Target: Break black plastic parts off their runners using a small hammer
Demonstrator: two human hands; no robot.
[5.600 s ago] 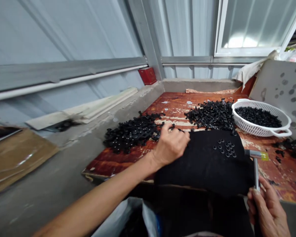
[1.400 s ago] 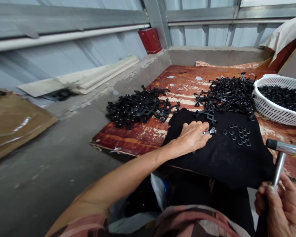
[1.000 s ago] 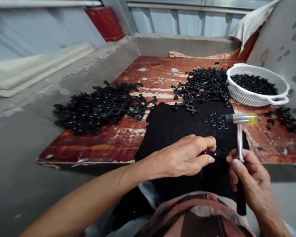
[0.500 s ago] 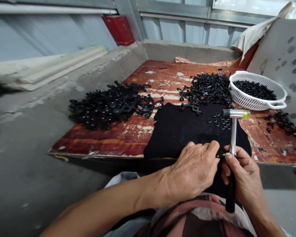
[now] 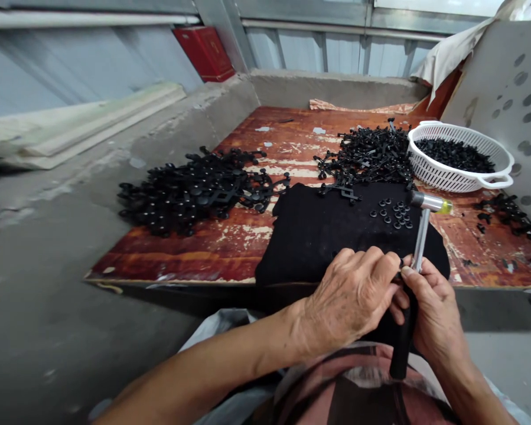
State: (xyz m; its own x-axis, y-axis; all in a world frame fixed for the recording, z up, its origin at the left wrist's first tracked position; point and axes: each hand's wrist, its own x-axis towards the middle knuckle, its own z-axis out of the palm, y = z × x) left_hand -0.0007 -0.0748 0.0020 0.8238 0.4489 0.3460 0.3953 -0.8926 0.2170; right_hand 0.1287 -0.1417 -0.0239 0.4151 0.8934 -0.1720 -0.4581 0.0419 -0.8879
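Observation:
My left hand (image 5: 351, 295) is curled at the near edge of a black cloth (image 5: 327, 233), fingers pinched on a small black plastic piece that is mostly hidden. Touching it, my right hand (image 5: 433, 319) grips a small hammer (image 5: 418, 242) with a metal shaft, black handle and yellow-tipped head tilted over the cloth. Several loose black rings (image 5: 393, 213) lie on the cloth just beyond the hammer head.
A worn red board (image 5: 230, 248) carries two heaps of black plastic sprues, one at the left (image 5: 194, 192) and one at the back (image 5: 367, 159). A white basket (image 5: 462, 177) of black pieces stands at the right by a grey panel. A red box (image 5: 203, 53) stands in the corner.
My left hand picked a small black piece off the cloth and drew it back to the near edge. My right hand came in beside it, and the hammer head now tilts right.

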